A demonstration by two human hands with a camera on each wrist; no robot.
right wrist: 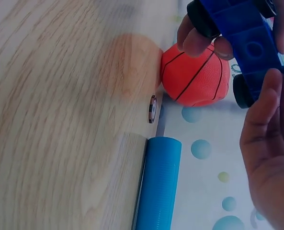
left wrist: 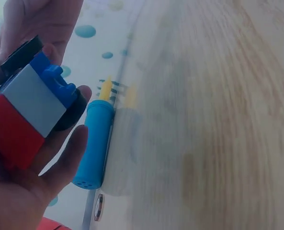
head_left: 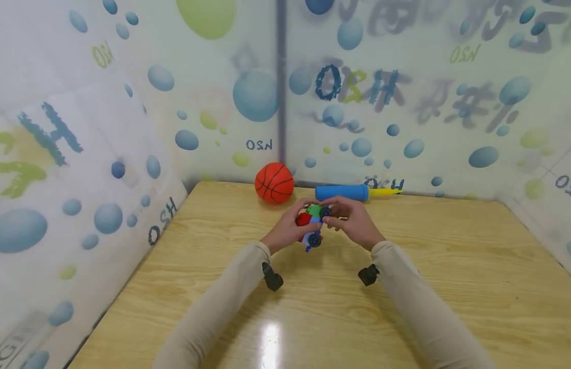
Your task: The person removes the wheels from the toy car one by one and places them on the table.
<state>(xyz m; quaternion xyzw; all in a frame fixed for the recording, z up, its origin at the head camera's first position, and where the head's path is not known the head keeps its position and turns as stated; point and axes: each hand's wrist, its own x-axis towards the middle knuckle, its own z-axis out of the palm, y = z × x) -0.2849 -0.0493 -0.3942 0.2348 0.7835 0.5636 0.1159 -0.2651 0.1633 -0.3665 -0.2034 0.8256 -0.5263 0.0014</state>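
Both hands hold a small toy car (head_left: 315, 221) above the wooden table, with red, green and pale blue blocks on a blue base and black wheels. My left hand (head_left: 285, 229) grips its red side, thumb along the near side. At the other end, my right hand (head_left: 357, 221) pinches the car by a wheel between thumb and fingers. The left wrist view shows the pale block (left wrist: 35, 99) and the red block (left wrist: 15, 132) against the left palm. In the right wrist view the underside of the blue base (right wrist: 252, 43) faces the camera, right fingertips touching it.
An orange-red basketball (head_left: 274, 183) rests at the table's back edge. To its right lies a blue hand pump (head_left: 342, 193) with a yellow nozzle (head_left: 384, 192). A small round disc (right wrist: 153, 109) sits between ball and pump. Patterned walls border the wooden table (head_left: 451, 266).
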